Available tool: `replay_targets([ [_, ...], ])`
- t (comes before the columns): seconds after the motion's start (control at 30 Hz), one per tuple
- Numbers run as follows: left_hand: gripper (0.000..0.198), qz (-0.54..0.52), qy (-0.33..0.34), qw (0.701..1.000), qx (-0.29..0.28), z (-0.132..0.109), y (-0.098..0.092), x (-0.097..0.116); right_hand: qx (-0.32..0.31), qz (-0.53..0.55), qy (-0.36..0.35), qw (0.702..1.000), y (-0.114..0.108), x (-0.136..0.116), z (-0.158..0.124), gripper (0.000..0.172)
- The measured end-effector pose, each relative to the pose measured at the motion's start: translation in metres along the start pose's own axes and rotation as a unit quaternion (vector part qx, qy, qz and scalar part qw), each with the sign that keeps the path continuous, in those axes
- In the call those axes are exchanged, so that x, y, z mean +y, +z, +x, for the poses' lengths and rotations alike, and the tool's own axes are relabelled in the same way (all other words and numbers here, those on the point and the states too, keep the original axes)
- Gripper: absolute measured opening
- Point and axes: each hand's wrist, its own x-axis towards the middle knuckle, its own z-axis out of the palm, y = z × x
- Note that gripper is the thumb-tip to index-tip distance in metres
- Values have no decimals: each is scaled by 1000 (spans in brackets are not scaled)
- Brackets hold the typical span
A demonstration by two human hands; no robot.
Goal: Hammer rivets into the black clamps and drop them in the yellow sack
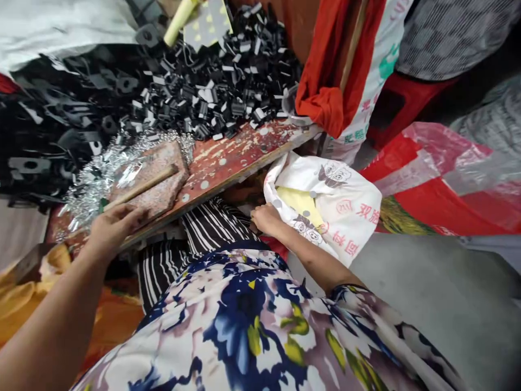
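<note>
My left hand [116, 225] rests at the near edge of a speckled stone slab [163, 190], beside the lower end of a wooden stick [142, 184]. Its thumb and fingers are drawn together; whatever is between them is hidden. Behind the slab lies a heap of small shiny metal pieces [93, 179]. My right hand [266, 218] is closed, below the board's edge and against the rim of a white printed bag [345, 201]. I cannot make out what its fingers hold. A yellow patch shows inside the bag's mouth.
Black clip-like parts with white ends [203, 98] are piled on the worn red board [220, 160]. A clear cup [295, 106] and red cloth [325, 108] are at its right end. Larger black parts [32, 163] lie left. Red plastic sacking [448, 184] stands right.
</note>
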Motion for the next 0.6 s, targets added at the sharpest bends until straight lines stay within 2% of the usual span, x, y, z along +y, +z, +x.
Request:
replay_targets([
  [0.13, 40, -51, -47, 998, -10, -2, 2, -3, -26, 6, -8, 1000, 3, 10, 14, 21],
  [0.3, 41, -89, -72, 993, -5, -3, 4, -4, -51, 12, -8, 999, 3, 10, 19, 24],
  [0.6, 45, -158, -31, 986, -29, -11, 0, -10, -109, -33, -7, 993, -2, 1, 16, 35],
])
